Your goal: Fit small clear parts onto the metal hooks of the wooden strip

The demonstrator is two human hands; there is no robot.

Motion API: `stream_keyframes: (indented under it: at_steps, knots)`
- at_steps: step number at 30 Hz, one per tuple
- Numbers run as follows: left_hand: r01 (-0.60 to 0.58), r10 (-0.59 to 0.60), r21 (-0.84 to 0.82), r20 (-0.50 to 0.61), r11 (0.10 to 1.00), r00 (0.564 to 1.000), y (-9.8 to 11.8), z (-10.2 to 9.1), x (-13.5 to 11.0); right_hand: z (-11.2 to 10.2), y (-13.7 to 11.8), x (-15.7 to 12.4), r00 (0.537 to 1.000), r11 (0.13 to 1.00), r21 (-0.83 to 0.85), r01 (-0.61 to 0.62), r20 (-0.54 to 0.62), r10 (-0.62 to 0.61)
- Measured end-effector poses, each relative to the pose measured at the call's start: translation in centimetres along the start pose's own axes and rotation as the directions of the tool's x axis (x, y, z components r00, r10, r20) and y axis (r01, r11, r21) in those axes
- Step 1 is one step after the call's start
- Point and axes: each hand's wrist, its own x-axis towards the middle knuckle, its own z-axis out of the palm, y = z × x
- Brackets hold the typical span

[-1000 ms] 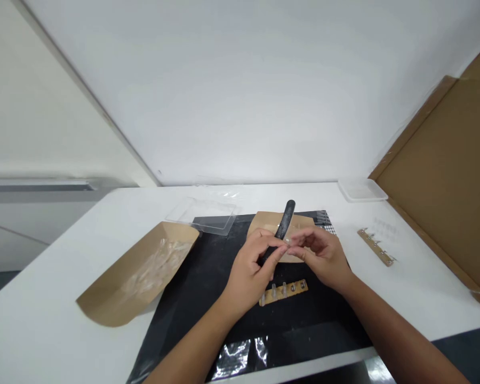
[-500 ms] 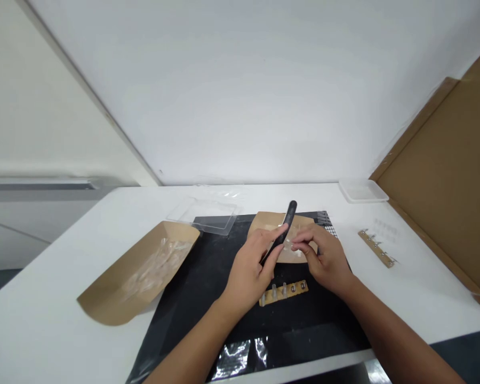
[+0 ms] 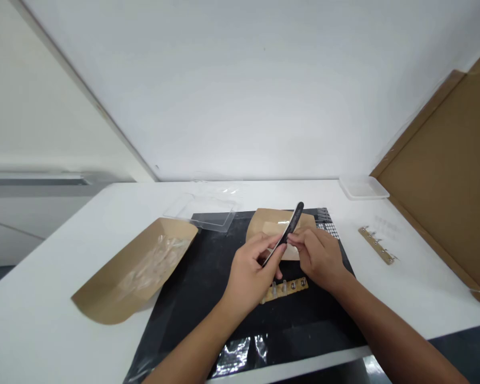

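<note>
My left hand (image 3: pixel 250 269) grips a slim black nail file (image 3: pixel 291 226) between thumb and fingers, its rounded end slanting up to the right. Close against the file's edge, my right hand (image 3: pixel 320 253) is closed in a pinch; whatever is between its fingertips is too small to make out. Below the hands lies a gold strip (image 3: pixel 290 287) with several small clear pieces and metal knobs standing on it, its left end partly covered by my left hand. A brown paper tray (image 3: pixel 254 226) sits behind the hands, partly hidden by them.
A black sheet (image 3: pixel 200 298) covers the middle of the white table. To the left stands a larger brown paper tray (image 3: pixel 104 290) with clear plastic pieces. A clear lid (image 3: pixel 214 218), a second gold strip (image 3: pixel 376 245), a shallow plastic box (image 3: pixel 364 189) and a cardboard wall (image 3: pixel 444 176) surround it.
The right hand has moved left and its fingertips now meet the nail file. The file has shifted slightly to the right in the left hand.
</note>
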Motion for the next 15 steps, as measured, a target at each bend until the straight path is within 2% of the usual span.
stream_keyframes:
  at_steps: [6, 11, 15]
  knots:
    - [-0.118, 0.127, 0.156, -0.050, 0.981, 0.991, 0.32, 0.11, 0.01, 0.44, -0.16, 0.86, 0.999, 0.989, -0.145, 0.041, -0.015, -0.044]
    - [-0.209, 0.233, 0.245, -0.072, 0.947, 0.970, 0.62, 0.13, -0.13, 0.52, -0.13, 0.73, 0.995, 0.994, -0.055, 0.089, 0.055, -0.086]
    - [-0.217, 0.242, 0.254, -0.072, 0.943, 0.968, 0.66, 0.18, -0.20, 0.59, 0.03, 0.79, 1.000, 1.000, -0.023, 0.021, 0.015, -0.021]
